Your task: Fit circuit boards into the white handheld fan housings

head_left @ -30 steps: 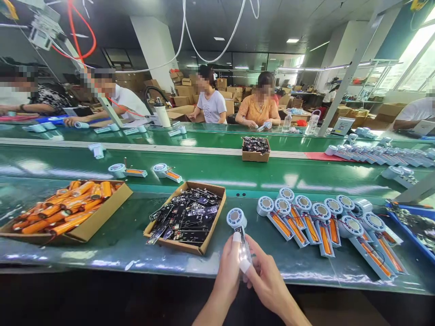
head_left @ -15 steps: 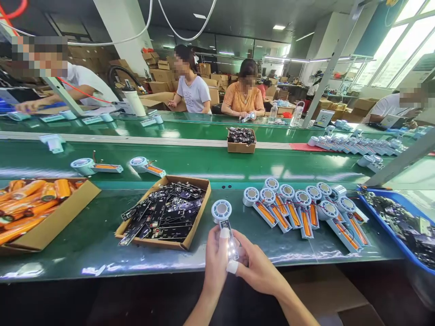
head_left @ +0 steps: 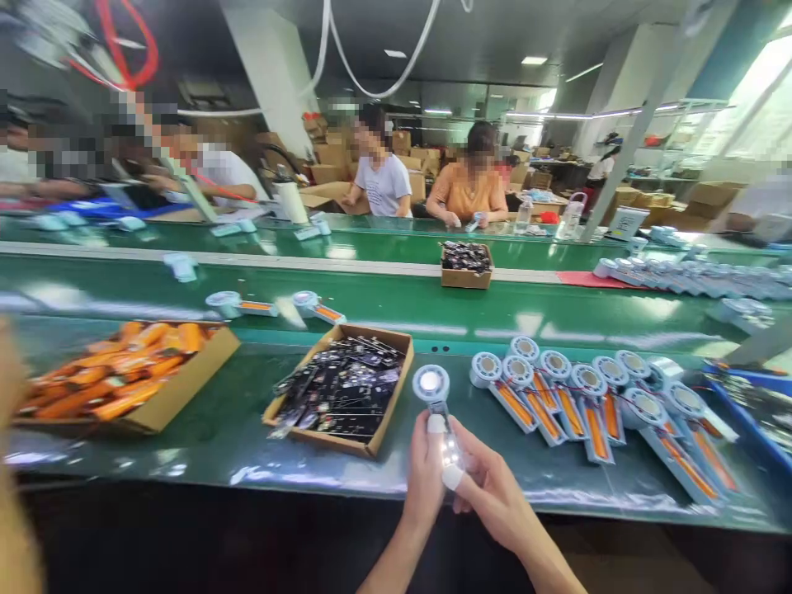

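Observation:
Both my hands hold one light-blue handheld device (head_left: 431, 384) with a round slotted head, near the front edge of the bench. Small white lights glow on the circuit board set in its handle. My left hand (head_left: 421, 470) is closed around the handle from the left, its thumb on the upper part of the board. From the right, my right hand (head_left: 495, 491) grips the lower end, thumb pressed on the board. White covers wrap both thumb tips. Left of my hands is a cardboard tray (head_left: 371, 450) of loose circuit boards.
Several similar devices (head_left: 591, 379) with orange cells lie to the right, beside a blue tray (head_left: 748, 437). A cardboard box (head_left: 198, 375) of orange cells stands left. Behind runs a green conveyor (head_left: 384, 301); co-workers sit beyond. A blurred skin-toned shape (head_left: 16, 495) fills the left edge.
The view has swung left, so the bench things and my hands appear farther right. The blurred shape has come in at the left edge. Both hands still hold the lit device.

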`<state>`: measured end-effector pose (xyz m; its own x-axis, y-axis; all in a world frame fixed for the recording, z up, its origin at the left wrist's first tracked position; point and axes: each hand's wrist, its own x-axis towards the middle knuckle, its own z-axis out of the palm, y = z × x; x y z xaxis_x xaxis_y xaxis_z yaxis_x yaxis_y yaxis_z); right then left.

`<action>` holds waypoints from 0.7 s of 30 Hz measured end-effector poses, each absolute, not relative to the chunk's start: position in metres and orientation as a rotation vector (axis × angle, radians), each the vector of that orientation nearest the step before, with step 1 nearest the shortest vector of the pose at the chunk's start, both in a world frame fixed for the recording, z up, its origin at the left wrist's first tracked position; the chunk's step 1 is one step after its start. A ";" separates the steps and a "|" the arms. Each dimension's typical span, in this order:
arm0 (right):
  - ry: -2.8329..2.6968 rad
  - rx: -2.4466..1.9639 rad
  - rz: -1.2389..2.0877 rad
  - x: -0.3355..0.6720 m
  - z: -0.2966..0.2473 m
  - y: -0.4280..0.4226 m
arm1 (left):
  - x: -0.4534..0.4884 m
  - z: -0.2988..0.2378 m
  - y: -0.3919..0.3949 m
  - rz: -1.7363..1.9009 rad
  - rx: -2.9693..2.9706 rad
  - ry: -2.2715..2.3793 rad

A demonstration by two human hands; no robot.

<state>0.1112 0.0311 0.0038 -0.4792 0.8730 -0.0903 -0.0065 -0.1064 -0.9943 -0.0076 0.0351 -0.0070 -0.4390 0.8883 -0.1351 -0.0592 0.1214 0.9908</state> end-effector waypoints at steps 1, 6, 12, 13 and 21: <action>-1.475 -1.037 1.661 0.112 0.002 0.033 | -0.012 -0.002 0.037 1.365 0.948 1.608; -1.804 -1.403 1.447 0.121 -0.004 0.042 | -0.055 0.047 0.034 0.937 1.445 1.915; -2.366 -1.617 0.679 0.124 0.009 0.049 | -0.134 0.098 0.049 0.589 1.527 2.550; -2.377 -1.629 0.627 0.124 0.010 0.050 | -0.144 0.099 0.055 0.517 1.523 2.583; -2.446 -1.258 0.329 0.126 0.014 0.045 | -0.176 0.096 0.059 0.579 1.564 2.651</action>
<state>0.1261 0.0449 0.0143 -0.5337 0.8176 0.2161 0.7314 0.5745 -0.3674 -0.1760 0.0595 0.0960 -0.5010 0.8473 0.1763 0.8437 0.4327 0.3177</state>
